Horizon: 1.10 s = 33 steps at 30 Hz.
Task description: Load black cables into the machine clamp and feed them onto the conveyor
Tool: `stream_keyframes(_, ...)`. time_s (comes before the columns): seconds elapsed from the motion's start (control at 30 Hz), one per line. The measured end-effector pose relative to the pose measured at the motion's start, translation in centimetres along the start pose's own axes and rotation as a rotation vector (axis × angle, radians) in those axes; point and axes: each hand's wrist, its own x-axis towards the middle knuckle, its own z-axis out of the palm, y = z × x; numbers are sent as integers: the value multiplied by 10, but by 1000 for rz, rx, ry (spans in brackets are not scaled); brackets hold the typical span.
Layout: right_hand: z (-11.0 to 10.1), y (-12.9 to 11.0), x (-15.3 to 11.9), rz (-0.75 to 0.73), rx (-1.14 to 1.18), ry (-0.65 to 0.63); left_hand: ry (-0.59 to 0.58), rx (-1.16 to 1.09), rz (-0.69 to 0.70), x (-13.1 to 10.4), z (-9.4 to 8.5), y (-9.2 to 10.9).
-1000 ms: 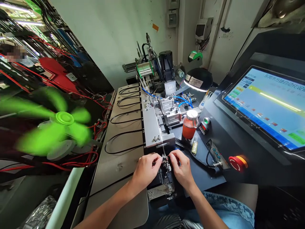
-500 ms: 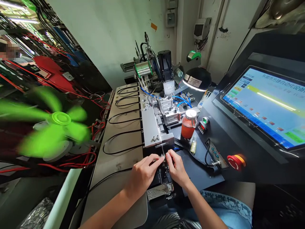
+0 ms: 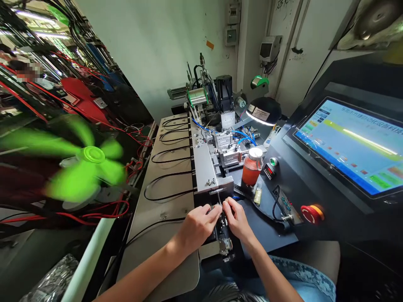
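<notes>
Fixture (image 3: 223,222) lies just off the near end of the plate (image 3: 204,163) — there, the left hand (image 3: 201,225) and right hand (image 3: 237,220) have drawn together, narrowing the gap between fingertips. That suggests close two-handed work; whether the fingers are closed on anything, I cannot tell.

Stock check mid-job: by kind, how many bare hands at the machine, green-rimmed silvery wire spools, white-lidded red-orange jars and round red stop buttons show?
Bare left hand and bare right hand: 2
Green-rimmed silvery wire spools: 2
White-lidded red-orange jar: 1
Round red stop button: 1
Total: 6
</notes>
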Motion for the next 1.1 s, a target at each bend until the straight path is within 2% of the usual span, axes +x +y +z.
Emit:
stream_keyframes(0.07, -7, -2, 1, -9, -32, 16, -7, -101, -92, -4, 0, -2)
stream_keyframes(0.13, -15, -6, 0, -37, -94, 39, -34, -241, -246, -10, 0, -6)
stream_keyframes(0.2, -21, -12, -2, -118, -211, 23, -94, -346, -390, -14, 0, -10)
stream_keyframes(0.27, -23, -16, -6, -219, -341, -31, -155, -380, -463, -17, 0, -13)
stream_keyframes(0.37, -23, -18, -12, -280, -421, -56, -203, -378, -473, -17, 1, -14)
stream_keyframes(0.53, -28, -19, -22, -253, -402, 47, -233, -406, -490, -15, 0, -12)
stream_keyframes(0.7, -26, -24, -22, -274, -424, -13, -222, -409, -489, -16, 0, -12)
stream_keyframes(0.87, -23, -25, -22, -269, -452, 38, -204, -403, -482, -16, 1, -13)
stream_keyframes(1.1, -36, -36, -38, -258, -387, 182, -206, -396, -483, -16, 3, -12)
